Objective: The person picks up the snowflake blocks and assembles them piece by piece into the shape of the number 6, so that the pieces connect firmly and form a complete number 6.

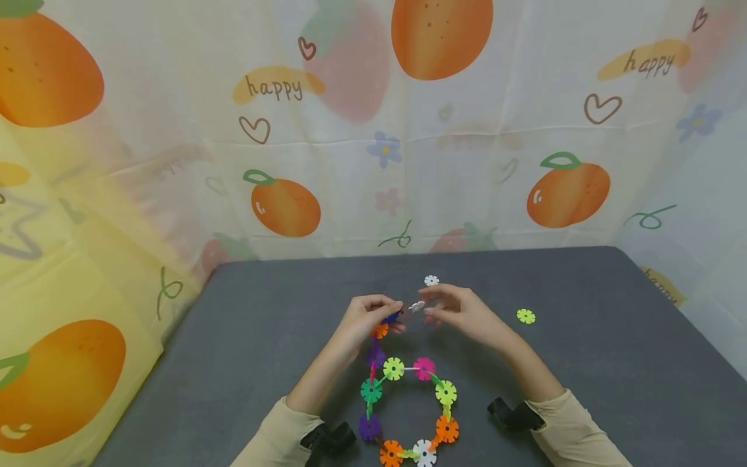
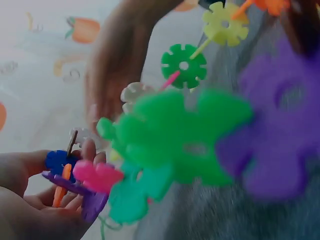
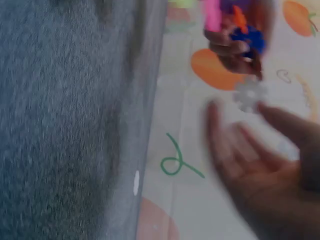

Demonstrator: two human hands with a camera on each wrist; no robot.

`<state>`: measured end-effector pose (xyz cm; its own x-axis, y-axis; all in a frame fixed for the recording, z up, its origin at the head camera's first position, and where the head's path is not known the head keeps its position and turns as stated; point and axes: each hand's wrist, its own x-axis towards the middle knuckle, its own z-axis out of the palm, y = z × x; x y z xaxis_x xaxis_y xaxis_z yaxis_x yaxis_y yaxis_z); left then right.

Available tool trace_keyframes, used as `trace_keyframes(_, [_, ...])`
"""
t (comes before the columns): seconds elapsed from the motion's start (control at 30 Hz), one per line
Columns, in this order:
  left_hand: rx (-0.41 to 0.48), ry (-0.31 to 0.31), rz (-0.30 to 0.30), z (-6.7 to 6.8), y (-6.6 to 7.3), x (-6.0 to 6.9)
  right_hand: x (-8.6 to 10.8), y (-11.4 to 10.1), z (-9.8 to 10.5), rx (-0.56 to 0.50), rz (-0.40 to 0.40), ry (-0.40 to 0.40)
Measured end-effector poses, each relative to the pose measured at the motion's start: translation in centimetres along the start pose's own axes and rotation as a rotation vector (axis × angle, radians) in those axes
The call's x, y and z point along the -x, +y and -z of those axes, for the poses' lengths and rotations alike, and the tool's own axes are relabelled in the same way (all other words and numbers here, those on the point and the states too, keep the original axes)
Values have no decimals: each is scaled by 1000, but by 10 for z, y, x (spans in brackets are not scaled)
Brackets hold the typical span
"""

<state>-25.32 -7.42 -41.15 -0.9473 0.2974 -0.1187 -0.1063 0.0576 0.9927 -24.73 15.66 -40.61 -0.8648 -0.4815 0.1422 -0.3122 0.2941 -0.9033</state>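
Note:
My left hand (image 1: 367, 318) pinches a blue snowflake disc (image 2: 60, 161) near the end of a chain of slotted plastic discs. An orange disc (image 2: 62, 185) and a purple disc (image 2: 75, 189) follow it in the chain. Beyond the blue one, a thin brown disc edge-on leads to a white disc (image 3: 251, 95) at the tip. My right hand (image 1: 461, 311) is beside that white disc, fingers spread and apart, the thumb tip close to it; contact is unclear. Lower down, the chain joins a ring of several coloured discs, including a pink disc (image 1: 424, 368).
A loose white disc (image 1: 431, 280) lies behind my right hand, and a loose yellow-green disc (image 1: 526, 316) sits to the right. The grey table (image 1: 262, 337) meets a fruit-printed cloth (image 1: 350, 194) at its back edge. Black straps (image 1: 513, 415) circle both wrists.

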Motion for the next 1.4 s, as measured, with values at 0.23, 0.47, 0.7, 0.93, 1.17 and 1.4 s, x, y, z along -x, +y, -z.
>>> trace_keyframes(0.23, [-93,-12,-22,15,-21,-14,0,10,-2,183,-171,-96])
trace_keyframes(0.47, [-358,30,-20,26,-32,-21,-3,18,-10,289,-227,-34])
trace_keyframes(0.7, [-390,-26,-14,32,-40,-25,-4,21,-21,248,-153,-329])
trace_keyframes(0.93, [-425,-124,-64,34,-42,-26,-11,17,-14,210,-120,-527])
trace_keyframes(1.17, [-455,-153,-109,31,-42,-26,-41,42,-1,506,-119,-15])
trace_keyframes(1.4, [-545,-124,-136,25,-44,-26,-63,52,1,876,-185,80])
